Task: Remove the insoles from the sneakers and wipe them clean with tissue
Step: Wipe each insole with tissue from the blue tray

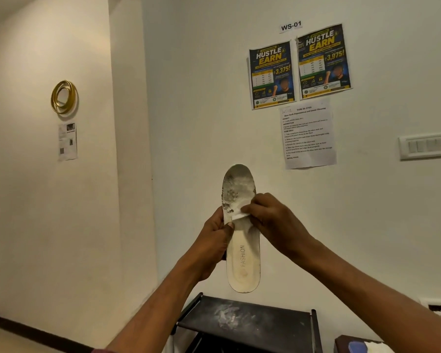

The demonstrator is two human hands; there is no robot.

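Insole [243, 248]: light, bendy foam, I judge. My left hand [211, 247] grips its middle edge; my right hand [274, 219] pinches tissue [239, 214] against its forefoot.

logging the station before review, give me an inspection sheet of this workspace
surface: black rack top, white dusty smear on it
job's things: insole held upright, grey grime at its top end; tissue against it; sneakers not in view
clutter: dark box at lower right
hands: left hand grips the insole's edge; right hand pinches the tissue
cables: nothing seen
surroundings: two posters, printed sheet, switch panel, gold ring on the wall
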